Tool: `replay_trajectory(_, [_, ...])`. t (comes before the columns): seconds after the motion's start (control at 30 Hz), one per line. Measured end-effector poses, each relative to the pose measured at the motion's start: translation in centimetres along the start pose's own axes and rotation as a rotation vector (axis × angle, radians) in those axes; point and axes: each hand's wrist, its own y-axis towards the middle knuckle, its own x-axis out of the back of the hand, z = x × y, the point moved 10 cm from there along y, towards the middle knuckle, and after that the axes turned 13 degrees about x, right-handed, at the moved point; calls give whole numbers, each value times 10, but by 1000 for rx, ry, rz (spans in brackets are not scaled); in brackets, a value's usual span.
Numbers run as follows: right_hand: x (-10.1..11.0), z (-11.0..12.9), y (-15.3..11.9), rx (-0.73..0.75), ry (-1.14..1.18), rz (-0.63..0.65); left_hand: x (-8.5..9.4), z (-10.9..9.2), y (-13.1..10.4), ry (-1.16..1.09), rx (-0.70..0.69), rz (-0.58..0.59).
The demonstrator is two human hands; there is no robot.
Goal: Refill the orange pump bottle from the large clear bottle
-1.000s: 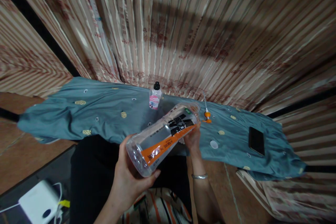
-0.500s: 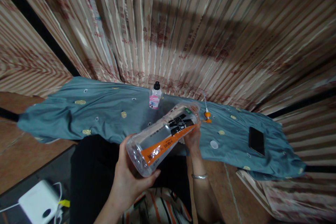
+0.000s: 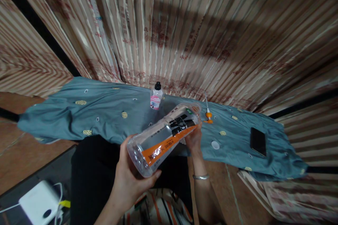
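A large clear plastic bottle [image 3: 165, 139] with an orange and black label lies tilted between my hands, over my lap. Its base end is in my left hand [image 3: 133, 175], thumb below and fingers behind. Near the upper right end, my right hand [image 3: 194, 139] grips it from beneath, its fingers partly hidden by the bottle. Behind it stands a small bottle [image 3: 156, 98] with a black cap and pink label. An orange pump head [image 3: 208, 116] with a thin tube is on the cloth, right of the big bottle. A small white disc [image 3: 215, 145] lies nearer me.
A teal patterned cloth [image 3: 105, 98] covers the long narrow surface. A black phone [image 3: 258, 141] rests at its right. Pleated curtains [image 3: 185, 24] hang behind. At the lower left, a white device [image 3: 39, 202] with cables sits on a dark surface [image 3: 50, 170].
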Motion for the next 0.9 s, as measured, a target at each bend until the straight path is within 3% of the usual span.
replay_trajectory(0.23, [0, 3, 0, 39, 4, -6, 0, 1, 3, 35, -34, 36])
replay_trajectory(0.9, [0, 3, 0, 20, -15, 3, 1, 0, 0, 1, 2, 0])
